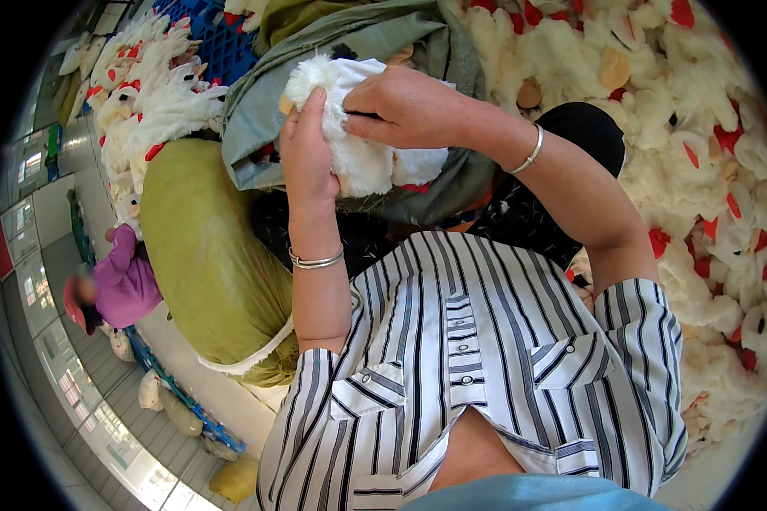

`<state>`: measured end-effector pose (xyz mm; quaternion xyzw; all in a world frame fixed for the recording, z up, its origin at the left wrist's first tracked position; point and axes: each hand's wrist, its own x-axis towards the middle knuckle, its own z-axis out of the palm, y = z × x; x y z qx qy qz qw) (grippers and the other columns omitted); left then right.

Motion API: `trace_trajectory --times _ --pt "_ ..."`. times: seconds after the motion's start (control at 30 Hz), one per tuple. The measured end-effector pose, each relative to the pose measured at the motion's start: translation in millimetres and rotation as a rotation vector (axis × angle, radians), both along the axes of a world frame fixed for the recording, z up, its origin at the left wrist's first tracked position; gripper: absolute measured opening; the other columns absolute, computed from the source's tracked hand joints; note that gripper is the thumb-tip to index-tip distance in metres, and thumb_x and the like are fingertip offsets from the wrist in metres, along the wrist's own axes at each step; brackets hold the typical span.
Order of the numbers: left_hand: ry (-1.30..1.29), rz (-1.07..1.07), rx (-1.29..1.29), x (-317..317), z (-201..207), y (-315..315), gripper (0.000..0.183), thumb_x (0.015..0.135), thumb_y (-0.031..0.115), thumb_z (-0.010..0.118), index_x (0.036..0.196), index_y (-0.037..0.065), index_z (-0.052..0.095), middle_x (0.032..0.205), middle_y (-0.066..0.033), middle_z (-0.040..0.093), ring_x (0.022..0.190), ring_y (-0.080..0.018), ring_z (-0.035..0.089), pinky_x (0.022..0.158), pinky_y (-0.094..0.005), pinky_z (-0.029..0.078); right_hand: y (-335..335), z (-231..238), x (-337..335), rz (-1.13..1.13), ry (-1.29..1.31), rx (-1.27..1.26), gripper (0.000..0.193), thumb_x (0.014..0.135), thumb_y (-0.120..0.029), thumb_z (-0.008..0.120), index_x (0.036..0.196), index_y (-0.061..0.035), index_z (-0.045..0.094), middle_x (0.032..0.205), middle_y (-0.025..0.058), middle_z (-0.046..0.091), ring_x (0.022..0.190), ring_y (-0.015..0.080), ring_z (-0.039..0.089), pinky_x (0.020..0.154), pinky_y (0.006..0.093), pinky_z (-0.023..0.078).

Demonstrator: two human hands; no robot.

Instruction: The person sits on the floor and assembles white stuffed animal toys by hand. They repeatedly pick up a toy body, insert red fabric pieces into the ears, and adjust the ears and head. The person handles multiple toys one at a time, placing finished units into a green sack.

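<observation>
A fluffy white plush toy (362,162), limp and with smooth white cloth along its top, is held up over a grey-green sack (260,102). My left hand (308,149) grips its left side, thumb up against the fur. From the right, my right hand (409,109) bends over the toy with finger and thumb pinched together at the cloth. What lies right between those fingertips is too small to make out. Bits of red show at the toy's lower edge, above my lap.
Heaps of white plush pieces with red parts (699,187) cover the right side. Another plush pile (158,102) lies at the far left, near a blue plastic crate (217,38). A stuffed olive sack (204,255) stands by my left arm. Beyond it is a person in purple (128,277).
</observation>
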<state>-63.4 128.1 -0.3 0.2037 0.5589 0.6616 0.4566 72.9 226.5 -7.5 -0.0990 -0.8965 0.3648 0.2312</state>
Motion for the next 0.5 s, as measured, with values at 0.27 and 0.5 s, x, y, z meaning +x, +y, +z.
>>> trace_trajectory --times 0.27,0.5 --pt "0.041 -0.067 0.001 2.6 3.8 -4.1 0.032 0.097 0.024 0.052 0.114 -0.002 0.061 0.109 -0.01 0.066 0.096 -0.0167 0.064 0.082 -0.0295 0.052 5.6 11.2 4.6 0.045 0.088 -0.124 0.029 0.092 -0.016 0.056 0.069 0.0022 0.051 0.059 0.0162 0.048 0.053 0.0276 0.044 0.054 0.0379 0.04" --pt "0.021 0.033 0.034 -5.1 15.1 -16.5 0.033 0.094 0.022 0.055 0.114 -0.004 0.06 0.113 -0.0114 0.065 0.1 -0.0197 0.063 0.088 -0.0321 0.05 25.9 15.4 11.0 -0.221 0.119 -0.345 0.03 0.095 -0.022 0.054 0.078 0.0027 0.058 0.062 0.0009 0.046 0.059 0.008 0.041 0.056 0.0281 0.04"
